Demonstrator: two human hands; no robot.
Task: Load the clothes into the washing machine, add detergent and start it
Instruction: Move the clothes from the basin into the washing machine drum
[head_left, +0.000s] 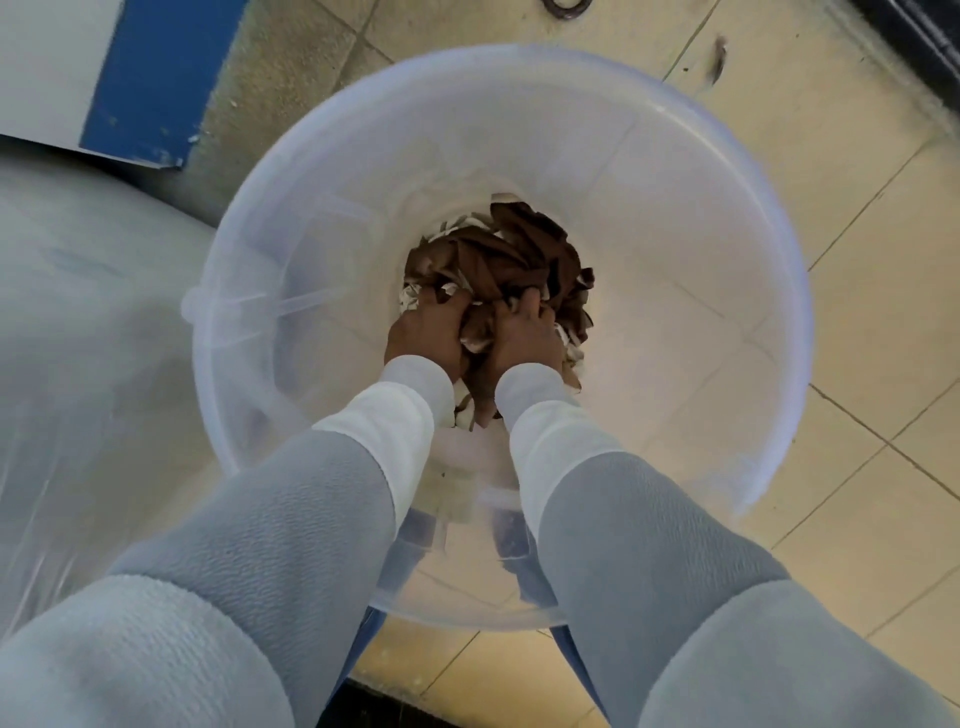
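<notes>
A large translucent plastic bucket (675, 218) fills the middle of the head view, seen from straight above. At its bottom lies a bundle of brown and white patterned clothes (514, 260). Both my arms, in grey sleeves with white cuffs, reach down into the bucket. My left hand (426, 332) grips the near left part of the cloth with curled fingers. My right hand (524, 332) grips the cloth right beside it. The lower part of the bundle is hidden between my wrists.
The bucket stands on a beige tiled floor (857, 364). A pale, plastic-covered surface (78, 338) lies to the left, with a blue and white panel (150, 78) behind it. A dark edge (924, 36) runs across the top right corner.
</notes>
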